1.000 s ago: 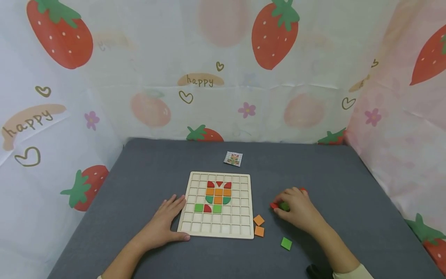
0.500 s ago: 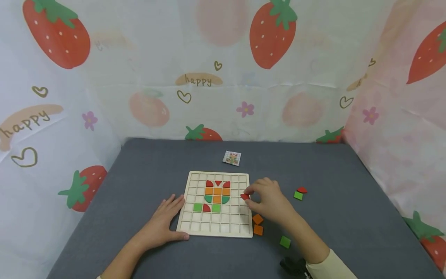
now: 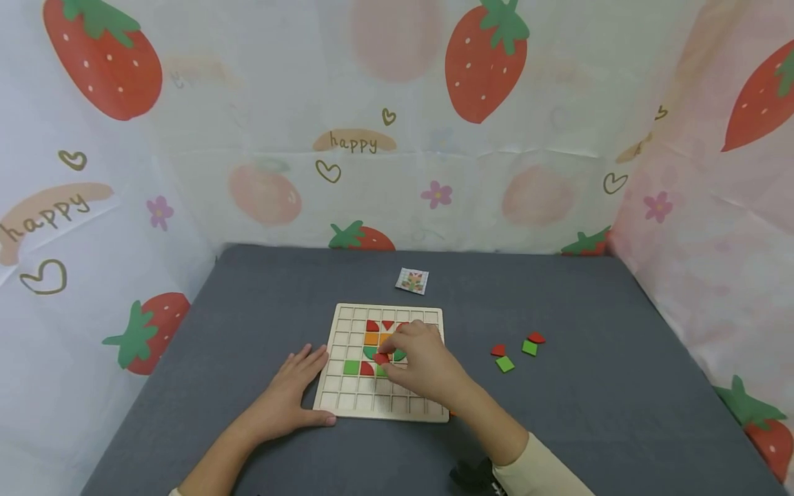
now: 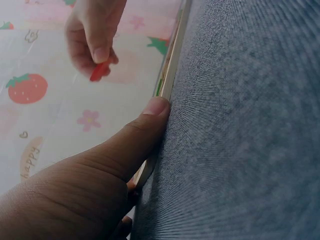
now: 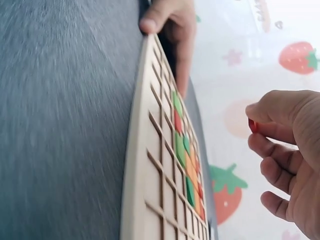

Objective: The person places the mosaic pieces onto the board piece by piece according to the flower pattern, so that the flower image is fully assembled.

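Observation:
A wooden grid board (image 3: 347, 401) lies on the table with red, orange and green tiles set in part of its cells. My left hand (image 3: 293, 393) rests against its left side, fingers spread and straight, with the thumb at the near left corner. Above the board, my right hand (image 3: 428, 365) pinches a small red tile (image 3: 381, 358) between thumb and fingertips. In the right wrist view the red tile (image 5: 253, 125) is raised clear of the grid. The right hand hides some of the set tiles, including part of the row with a green tile (image 3: 351, 367).
To the right of the board lie loose red tiles (image 3: 498, 350) and green tiles (image 3: 529, 348). A sliver of orange tile (image 3: 453, 414) shows beside the right forearm. Behind the board is a small patterned card (image 3: 412, 281). A strawberry-print cloth (image 3: 366, 193) encloses the grey table (image 3: 279, 275).
My right hand has taken a red tile from the loose ones at the right and carried it left over the board. The left hand has stayed at the board's side.

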### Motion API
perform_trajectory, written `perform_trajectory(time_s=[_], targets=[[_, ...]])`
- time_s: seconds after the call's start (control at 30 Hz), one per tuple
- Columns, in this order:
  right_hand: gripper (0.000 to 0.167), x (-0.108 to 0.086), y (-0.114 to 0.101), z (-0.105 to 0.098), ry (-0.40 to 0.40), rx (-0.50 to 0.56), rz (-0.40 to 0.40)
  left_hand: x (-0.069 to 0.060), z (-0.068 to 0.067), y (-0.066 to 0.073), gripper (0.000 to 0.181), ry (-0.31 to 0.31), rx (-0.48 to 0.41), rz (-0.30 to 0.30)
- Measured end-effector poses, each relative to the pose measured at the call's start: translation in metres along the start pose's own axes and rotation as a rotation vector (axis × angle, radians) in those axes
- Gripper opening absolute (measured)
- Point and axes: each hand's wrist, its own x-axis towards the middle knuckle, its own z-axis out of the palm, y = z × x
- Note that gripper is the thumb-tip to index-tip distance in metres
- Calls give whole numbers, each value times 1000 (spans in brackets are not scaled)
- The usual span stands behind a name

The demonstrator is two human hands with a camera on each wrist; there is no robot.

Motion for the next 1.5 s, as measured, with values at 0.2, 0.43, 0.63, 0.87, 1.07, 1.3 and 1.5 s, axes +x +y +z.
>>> perform_trajectory(time_s=[0.2,0.43,0.63,0.87,1.07,1.3,1.5], targets=[[8,10,-13,23,-18,-10,0,0,0,-2,118,5,-1,13],[8,15,-24,43,-11,-23,-10,-1,0,-2,118,19,13,26],[8,17,-29,57,-6,-82,-37,-1,0,-1,117,28,22,40],[11,16,-28,69,-35,-167,-14,0,-1,0,117,27,17,39],[10,16,-28,71,-41,-174,14,0,0,-2,117,24,20,37],[9,15,-29,73,-34,-182,14,0,0,-2,117,25,16,37],[10,15,-29,72,-31,-178,28,-1,0,-1,117,27,17,40]])
